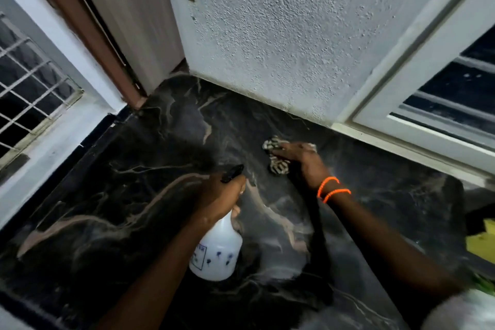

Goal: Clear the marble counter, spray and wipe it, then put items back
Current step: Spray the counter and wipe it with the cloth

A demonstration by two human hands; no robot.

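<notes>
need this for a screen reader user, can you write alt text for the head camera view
A person's right hand presses a patterned cloth onto a black veined marble counter, while the left hand holds a white plastic spray bottle. Orange bead bracelets circle the right wrist.

A textured grey wall [281, 35] stood between a barred window [29, 88] and a louvred window [455, 99]; yellow object [482, 241] at right edge.
</notes>
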